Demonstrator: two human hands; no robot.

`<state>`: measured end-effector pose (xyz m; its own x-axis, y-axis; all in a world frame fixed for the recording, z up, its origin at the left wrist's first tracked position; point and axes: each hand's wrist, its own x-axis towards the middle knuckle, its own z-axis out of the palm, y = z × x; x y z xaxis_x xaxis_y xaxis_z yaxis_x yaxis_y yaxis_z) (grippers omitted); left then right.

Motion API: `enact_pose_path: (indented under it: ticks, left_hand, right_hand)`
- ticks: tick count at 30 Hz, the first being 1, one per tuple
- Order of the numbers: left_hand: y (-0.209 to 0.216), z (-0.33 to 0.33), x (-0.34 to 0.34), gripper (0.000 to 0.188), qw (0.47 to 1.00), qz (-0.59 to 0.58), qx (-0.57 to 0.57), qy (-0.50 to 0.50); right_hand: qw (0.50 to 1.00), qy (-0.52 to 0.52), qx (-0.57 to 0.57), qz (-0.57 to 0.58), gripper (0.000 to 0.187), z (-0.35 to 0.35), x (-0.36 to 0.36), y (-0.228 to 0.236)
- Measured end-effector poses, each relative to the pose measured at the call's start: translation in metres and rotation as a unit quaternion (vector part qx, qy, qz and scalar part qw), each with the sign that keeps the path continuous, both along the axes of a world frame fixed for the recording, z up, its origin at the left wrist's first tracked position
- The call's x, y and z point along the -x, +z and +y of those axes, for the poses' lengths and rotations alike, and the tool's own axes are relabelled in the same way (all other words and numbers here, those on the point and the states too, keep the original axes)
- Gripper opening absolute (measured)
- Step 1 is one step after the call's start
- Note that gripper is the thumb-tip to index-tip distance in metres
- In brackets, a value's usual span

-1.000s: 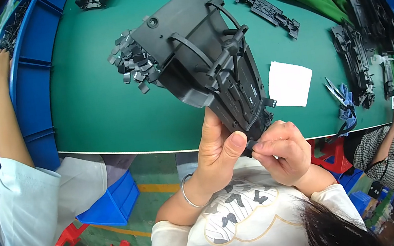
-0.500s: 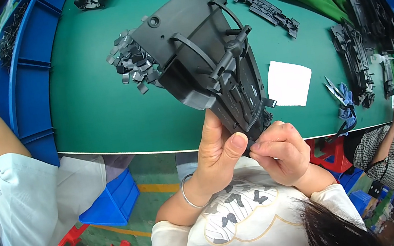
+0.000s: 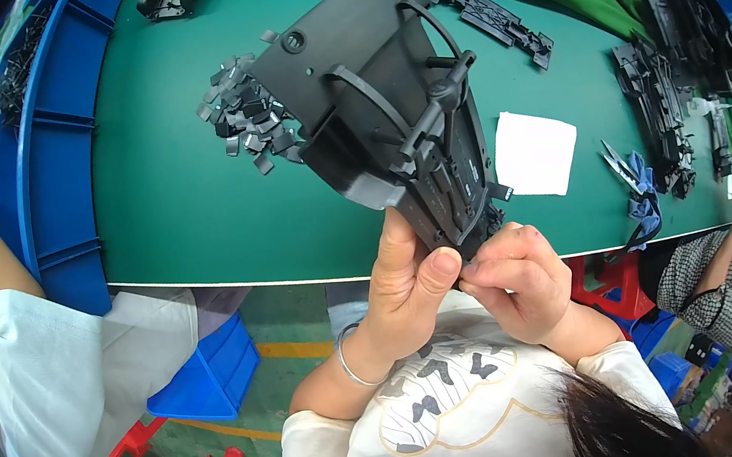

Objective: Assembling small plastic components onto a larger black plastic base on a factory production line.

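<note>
A large black moulded plastic assembly (image 3: 389, 124), with two curved bars and a cross rod, is held up above the near table edge. My left hand (image 3: 411, 287) grips its narrow near end, thumb on the front. Beside that thumb my right hand (image 3: 521, 282) is closed in a pinch at the same narrow end; what sits between its fingertips is hidden. A small black tab (image 3: 502, 193) sticks out on the assembly's right side. Behind the assembly, to the left, lies a pile of small black clips (image 3: 249, 110) on the green table (image 3: 178, 207).
A blue divided bin (image 3: 57, 195) stands along the left, beside a person in a white sleeve (image 3: 51, 362). To the right are a white cloth (image 3: 536, 153), scissors (image 3: 624, 167) and black frame parts (image 3: 655, 116). A long black part (image 3: 496, 22) lies behind. Another person (image 3: 726, 292) sits far right.
The black assembly has shifted slightly right and tilted a little. My right hand has moved slightly up and left, closer to my left thumb. Both hands keep their grip.
</note>
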<state>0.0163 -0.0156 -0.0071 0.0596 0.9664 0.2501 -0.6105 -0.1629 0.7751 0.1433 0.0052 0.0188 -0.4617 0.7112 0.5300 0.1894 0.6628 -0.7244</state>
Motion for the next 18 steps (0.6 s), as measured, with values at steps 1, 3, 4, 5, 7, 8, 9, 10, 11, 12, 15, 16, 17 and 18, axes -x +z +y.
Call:
enact_pose_path:
  ticks: [1, 3, 4, 5, 7, 8, 9, 10, 11, 12, 15, 16, 17, 18]
  left_hand:
    - [-0.0009, 0.0003, 0.0004, 0.054, 1.000, -0.002, -0.002, 0.002]
    - [-0.0005, -0.0011, 0.0003, 0.054, 1.000, -0.005, 0.001, 0.010]
    - [-0.0005, -0.0015, 0.0000, 0.055, 1.000, -0.011, 0.007, 0.018]
    - [-0.0006, -0.0015, -0.0002, 0.055, 1.000, -0.012, 0.006, 0.016]
    - [-0.0005, -0.0019, -0.0004, 0.057, 1.000, 0.002, 0.007, 0.026]
    - [0.0002, -0.0024, -0.0008, 0.057, 1.000, 0.002, 0.007, 0.026]
    - [0.0010, -0.0028, -0.0014, 0.057, 0.999, 0.009, 0.008, 0.030]
    - [0.0019, -0.0032, -0.0016, 0.058, 0.999, 0.017, 0.009, 0.035]
    - [0.0016, -0.0038, -0.0018, 0.058, 0.999, 0.017, 0.009, 0.034]
    - [0.0005, -0.0043, -0.0017, 0.058, 0.999, 0.024, 0.000, 0.035]
    - [0.0004, -0.0047, -0.0013, 0.058, 0.999, 0.035, -0.007, 0.033]
    - [0.0008, -0.0046, -0.0012, 0.057, 0.999, 0.037, -0.006, 0.030]
    - [0.0004, -0.0047, -0.0010, 0.057, 0.999, 0.037, -0.005, 0.030]
    - [-0.0003, -0.0049, -0.0007, 0.057, 0.999, 0.038, -0.009, 0.028]
  right_hand:
    - [1.000, 0.000, -0.001, 0.000, 0.028, -0.0005, -0.0014, -0.0003]
    - [0.994, 0.013, 0.091, 0.064, 0.033, -0.0033, -0.0057, -0.0012]
    - [0.995, -0.012, 0.063, 0.078, 0.035, -0.0053, -0.0069, -0.0048]
    - [0.995, -0.013, 0.063, 0.077, 0.035, -0.0055, -0.0070, -0.0071]
    - [0.997, -0.037, 0.025, 0.061, 0.033, -0.0053, -0.0061, -0.0095]
    - [0.997, -0.037, 0.025, 0.061, 0.033, -0.0053, -0.0056, -0.0090]
    - [0.998, -0.033, 0.008, 0.048, 0.034, -0.0053, -0.0051, -0.0083]
    - [0.999, -0.030, -0.008, 0.037, 0.035, -0.0052, -0.0048, -0.0074]
    - [0.999, -0.030, -0.009, 0.036, 0.035, -0.0046, -0.0048, -0.0069]
    - [0.999, -0.029, -0.020, 0.028, 0.035, -0.0036, -0.0048, -0.0066]
    - [0.999, -0.026, -0.030, 0.017, 0.034, -0.0021, -0.0048, -0.0079]
    - [0.999, -0.026, -0.029, 0.013, 0.033, -0.0020, -0.0049, -0.0081]
    - [0.999, -0.026, -0.029, 0.013, 0.033, -0.0020, -0.0048, -0.0080]
    - [0.999, -0.028, -0.025, 0.013, 0.032, -0.0021, -0.0044, -0.0079]
